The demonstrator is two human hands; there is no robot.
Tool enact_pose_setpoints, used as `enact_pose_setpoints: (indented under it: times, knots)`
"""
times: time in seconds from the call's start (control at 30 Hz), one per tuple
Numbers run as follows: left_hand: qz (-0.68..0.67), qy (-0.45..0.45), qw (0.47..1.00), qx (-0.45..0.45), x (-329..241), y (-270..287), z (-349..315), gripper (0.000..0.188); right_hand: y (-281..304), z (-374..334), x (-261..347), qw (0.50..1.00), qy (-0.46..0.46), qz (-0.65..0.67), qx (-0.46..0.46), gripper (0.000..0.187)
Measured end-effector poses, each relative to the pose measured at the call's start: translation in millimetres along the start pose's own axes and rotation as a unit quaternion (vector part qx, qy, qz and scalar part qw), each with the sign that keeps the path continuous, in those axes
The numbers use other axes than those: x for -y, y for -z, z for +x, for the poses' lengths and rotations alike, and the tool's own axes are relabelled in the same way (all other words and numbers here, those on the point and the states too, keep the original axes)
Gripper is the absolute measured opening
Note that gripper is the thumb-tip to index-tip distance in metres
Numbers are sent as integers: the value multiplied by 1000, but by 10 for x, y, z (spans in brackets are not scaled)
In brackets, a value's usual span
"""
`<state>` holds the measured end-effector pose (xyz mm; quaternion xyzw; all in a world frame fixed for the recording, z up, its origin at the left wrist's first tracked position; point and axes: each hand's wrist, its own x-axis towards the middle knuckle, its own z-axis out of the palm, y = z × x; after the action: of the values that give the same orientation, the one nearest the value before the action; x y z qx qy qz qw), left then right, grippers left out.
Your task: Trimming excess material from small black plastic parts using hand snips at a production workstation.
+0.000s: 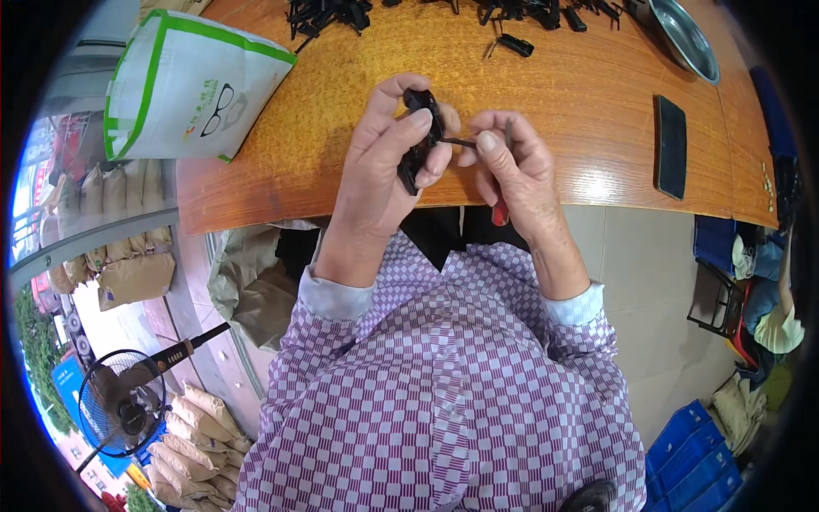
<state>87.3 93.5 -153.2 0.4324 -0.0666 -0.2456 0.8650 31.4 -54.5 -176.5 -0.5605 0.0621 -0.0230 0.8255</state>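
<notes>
Above the table's near edge, my left hand (380,154) is closed round a long black plastic part (420,141), thumb on top and fingers behind. To its right, my right hand (519,166) pinches a thin black strip (459,142) that reaches to the part. A red-handled tool (500,213) is also in my right hand; its red end shows below the fingers and a narrow grey piece shows above them. The tool's exact kind is hidden by the fingers.
Small black plastic pieces (514,44) lie along the wooden table's (341,94) far side. A white bag with green edging (188,94) stands left. A metal bowl (685,38) and a black phone (671,145) are right. A fan (128,401) stands lower left; another person (778,299) sits far right.
</notes>
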Motion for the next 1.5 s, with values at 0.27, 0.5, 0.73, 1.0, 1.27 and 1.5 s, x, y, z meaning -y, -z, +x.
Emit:
enact_pose_setpoints:
  times: [0.27,0.5,0.73,1.0,1.27,1.5]
  knots:
    - [17,65,996,54,1,-11,-178,38,-10,-15,34,999,35,30,13,27]
    - [58,110,986,114,35,-118,-244,38,150,-23,27,989,-29,96,113,29]
    - [318,-14,944,92,149,-219,-246,33,200,-42,-1,994,59,-91,22,26]
    - [543,-194,817,-4,350,-141,-185,32,26,-177,159,998,-47,-34,3,35]
    - [467,-136,873,-38,274,-110,-125,32,-84,-67,56,996,-76,-18,43,39]
    - [484,-137,863,-37,257,-8,-42,32,-117,73,-45,996,-72,-22,39,32]
